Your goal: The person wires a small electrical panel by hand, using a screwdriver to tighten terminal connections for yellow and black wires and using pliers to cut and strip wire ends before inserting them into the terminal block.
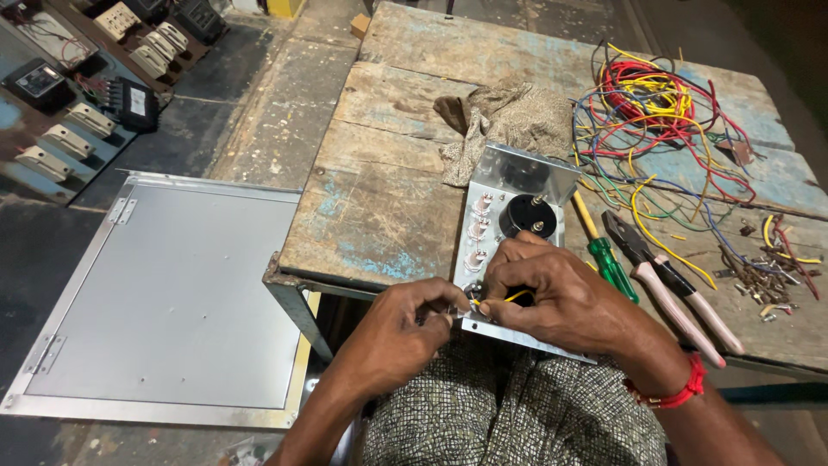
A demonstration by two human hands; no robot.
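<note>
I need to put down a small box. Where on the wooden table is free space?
The wooden table is bare left of the metal panel, below the cloth. The far planks behind the cloth are bare too. Right of the panel, wires, screwdriver, pliers and screws crowd it.

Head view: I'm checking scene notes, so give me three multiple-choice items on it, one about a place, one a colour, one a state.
1. Where does the screwdriver lie?
A) on the floor
B) right of the metal panel
C) on the cloth

2. What colour is the wire at the right hand?
A) yellow
B) white
C) black

3. The pliers are
A) held
B) hanging
C) lying untouched

Answers: 1 B, its green handle sits beside the panel. 2 A, a yellow strand shows between the fingers. 3 C, both hands, the left hand too, are at the panel.
</note>
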